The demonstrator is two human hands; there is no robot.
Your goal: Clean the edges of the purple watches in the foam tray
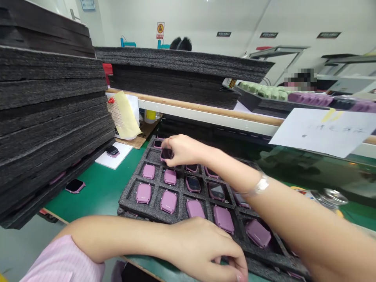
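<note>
Right hand (185, 150) pinching a pink watch (166, 154) at the tray's far end. Left hand (202, 246) fingers curled at the near edge of the foam tray (126, 199); grip unclear.

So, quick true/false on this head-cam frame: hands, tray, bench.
1. The right hand holds a pink smartwatch at the far end of the black foam tray. True.
2. The left sleeve is plain white. False: the sleeve is pink-striped.
3. Every watch in the tray lies back up. False: several show a dark screen, such as the dark-screened watch mid-tray.
4. A loose watch lies on the green mat beside the foam stack. True.
5. The silver bracelet is on the left wrist. False: the silver bracelet is on the right wrist.
6. The left hand is over the tray's near edge. True.
</note>
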